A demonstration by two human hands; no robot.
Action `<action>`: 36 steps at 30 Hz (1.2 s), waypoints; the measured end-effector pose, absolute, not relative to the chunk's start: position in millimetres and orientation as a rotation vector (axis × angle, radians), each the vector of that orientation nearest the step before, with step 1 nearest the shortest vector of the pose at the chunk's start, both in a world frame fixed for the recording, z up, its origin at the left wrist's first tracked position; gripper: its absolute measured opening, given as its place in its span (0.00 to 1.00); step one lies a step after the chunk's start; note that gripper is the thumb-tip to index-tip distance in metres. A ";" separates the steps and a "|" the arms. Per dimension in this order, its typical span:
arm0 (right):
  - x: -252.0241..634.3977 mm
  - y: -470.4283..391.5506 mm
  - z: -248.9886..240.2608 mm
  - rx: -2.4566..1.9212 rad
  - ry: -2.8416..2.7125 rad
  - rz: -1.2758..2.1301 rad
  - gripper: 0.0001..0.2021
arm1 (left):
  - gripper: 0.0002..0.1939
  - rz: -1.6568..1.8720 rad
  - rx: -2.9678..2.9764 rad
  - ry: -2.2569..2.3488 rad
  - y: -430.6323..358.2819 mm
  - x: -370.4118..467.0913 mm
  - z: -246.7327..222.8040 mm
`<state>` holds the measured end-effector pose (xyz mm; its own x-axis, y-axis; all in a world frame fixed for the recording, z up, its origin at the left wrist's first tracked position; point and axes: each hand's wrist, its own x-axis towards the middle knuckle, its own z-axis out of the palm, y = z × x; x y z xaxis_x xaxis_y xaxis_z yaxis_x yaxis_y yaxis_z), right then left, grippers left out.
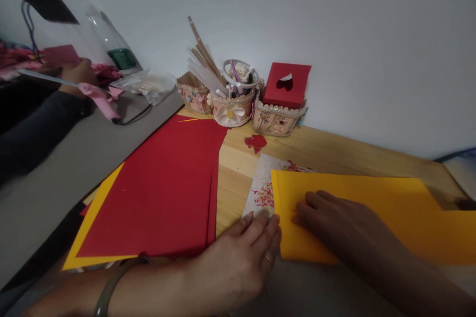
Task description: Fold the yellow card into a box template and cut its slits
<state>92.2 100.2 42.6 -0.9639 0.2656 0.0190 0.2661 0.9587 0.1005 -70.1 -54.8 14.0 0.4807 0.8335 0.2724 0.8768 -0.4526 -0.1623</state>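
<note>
A folded yellow sheet (390, 198) lies on the right side of the wooden table, partly over a white sheet (262, 178) with red and gold flecks. My left hand (247, 252), with a ring on one finger, rests at the yellow sheet's left edge, its fingers extended and close together. On top of the yellow sheet, near that edge, my right hand (334, 218) presses down with bent fingers; its fingertips are dim and partly hidden. Large red sheets (159, 193) lie left of my left hand, over a yellow sheet (94, 215).
Decorated baskets (232, 109) stand against the wall, holding sticks, pens and a red box (286, 84). Red paper scraps (256, 142) lie in front. At the left are another person's hands (80, 74), a pink glue gun (98, 101) and a bottle (113, 42).
</note>
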 end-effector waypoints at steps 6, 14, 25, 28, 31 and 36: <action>91.4 102.9 38.9 -0.393 -3.111 -0.224 0.07 | 0.18 -0.238 -2.457 -1.437 -55.3 -70.0 13.4; 93.0 105.1 35.6 -0.339 -3.098 -0.224 0.08 | 0.19 -0.245 -2.471 -1.427 -54.3 -72.2 12.9; 94.5 105.0 34.3 -0.321 -3.154 -0.243 0.07 | 0.17 -0.248 -2.493 -1.374 -51.5 -73.5 16.0; 95.2 104.4 33.7 -0.346 -3.125 -0.251 0.07 | 0.17 -0.239 -2.482 -1.371 -50.9 -73.6 15.6; 94.8 103.3 33.4 -0.346 -3.065 -0.261 0.07 | 0.18 -0.240 -2.465 -1.382 -51.7 -72.8 14.1; 93.5 103.0 32.8 -0.349 -3.039 -0.293 0.08 | 0.18 -0.235 -2.461 -1.369 -53.5 -71.8 13.5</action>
<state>93.5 103.0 32.8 -0.9719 0.2178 0.0896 0.2309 0.9561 0.1804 -71.8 -53.5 13.5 0.5287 0.7972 0.2917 0.8488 -0.4927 -0.1918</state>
